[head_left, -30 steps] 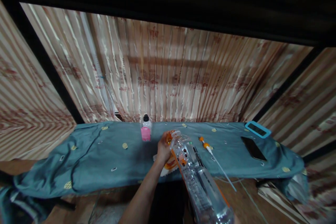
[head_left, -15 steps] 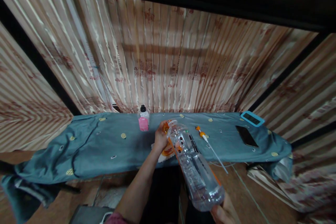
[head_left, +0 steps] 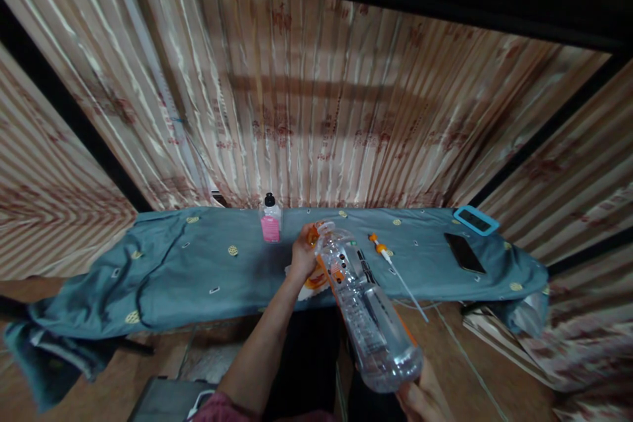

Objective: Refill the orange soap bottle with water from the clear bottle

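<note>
Teal cloth-covered table [head_left: 173, 277]: pink bottle [head_left: 270, 224], orange-tipped tube [head_left: 390, 264], black phone [head_left: 463, 252], blue-framed device [head_left: 476, 220].

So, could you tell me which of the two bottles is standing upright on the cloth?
The small bottle with the pink label and black cap, at the back of the blue cloth. The large clear bottle is tilted, held between the left hand and right hand.

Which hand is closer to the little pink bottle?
Left. The left hand is at the big bottle's neck, just right of the pink bottle; the right hand is far below, at the base.
</note>
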### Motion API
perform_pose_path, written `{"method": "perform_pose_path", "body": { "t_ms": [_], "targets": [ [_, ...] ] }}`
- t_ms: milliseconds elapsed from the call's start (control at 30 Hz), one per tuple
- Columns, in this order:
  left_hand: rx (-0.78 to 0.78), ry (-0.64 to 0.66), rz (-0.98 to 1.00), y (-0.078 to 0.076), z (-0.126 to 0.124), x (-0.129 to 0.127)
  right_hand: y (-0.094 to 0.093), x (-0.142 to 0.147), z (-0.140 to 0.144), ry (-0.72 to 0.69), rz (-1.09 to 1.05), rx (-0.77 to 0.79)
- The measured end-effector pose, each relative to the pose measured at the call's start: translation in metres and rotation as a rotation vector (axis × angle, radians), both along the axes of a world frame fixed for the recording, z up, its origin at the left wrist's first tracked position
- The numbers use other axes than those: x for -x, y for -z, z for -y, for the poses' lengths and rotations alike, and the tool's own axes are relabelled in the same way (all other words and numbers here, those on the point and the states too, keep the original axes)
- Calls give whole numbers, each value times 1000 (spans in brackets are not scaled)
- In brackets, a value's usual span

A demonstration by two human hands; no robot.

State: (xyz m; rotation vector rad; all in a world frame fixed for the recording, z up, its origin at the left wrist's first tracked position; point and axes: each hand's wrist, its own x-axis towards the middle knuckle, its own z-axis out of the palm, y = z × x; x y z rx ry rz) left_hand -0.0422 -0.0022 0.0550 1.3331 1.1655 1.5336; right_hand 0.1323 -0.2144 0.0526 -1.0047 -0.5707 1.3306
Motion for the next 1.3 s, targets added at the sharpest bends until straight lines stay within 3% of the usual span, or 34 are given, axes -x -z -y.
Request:
{"method": "perform_pose_path", "body": {
  "t_ms": [267, 800, 1300],
  "targets": [
    [-10, -19, -3, 6, -2, 0, -14, 7, -4, -21, 1, -28],
    [24, -24, -32, -3, 0, 0, -14, 9, -7, -15, -4, -68],
    [1, 9, -9, 2, -1, -1, -8, 7, -2, -25, -22, -47]
  ]
}}
